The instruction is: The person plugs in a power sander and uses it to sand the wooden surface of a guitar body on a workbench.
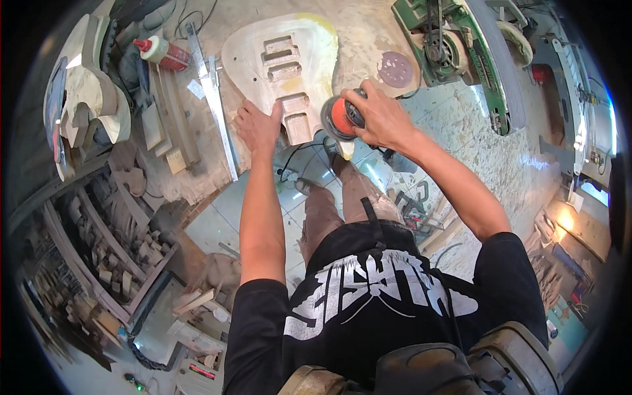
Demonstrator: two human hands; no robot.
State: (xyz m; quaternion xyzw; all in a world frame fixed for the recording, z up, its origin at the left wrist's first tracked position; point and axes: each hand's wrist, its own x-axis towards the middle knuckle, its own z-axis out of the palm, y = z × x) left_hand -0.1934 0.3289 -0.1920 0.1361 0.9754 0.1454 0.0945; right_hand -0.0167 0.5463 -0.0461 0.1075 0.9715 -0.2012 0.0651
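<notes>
A pale wooden guitar body (317, 62) with several rectangular cut-outs and yellowish patches lies at the near edge of the workbench. My left hand (259, 128) grips its near left part, thumb on the wood and fingers spread along the outer edge. In my right hand (385, 118) is an orange and black random orbital sander (342, 118). The sander is tilted, its round pad against the near right horn of the body. My hand hides part of its housing. A purplish round sanding disc (396, 70) rests on the bench to the right of the body.
A steel ruler (214, 105), wood strips (172, 118) and a red and white bottle (162, 54) lie to the left. Stacked guitar-shaped pieces (95, 92) stand at far left. A green belt machine (484, 79) is at right. Wood offcuts fill a rack (99, 280) at lower left.
</notes>
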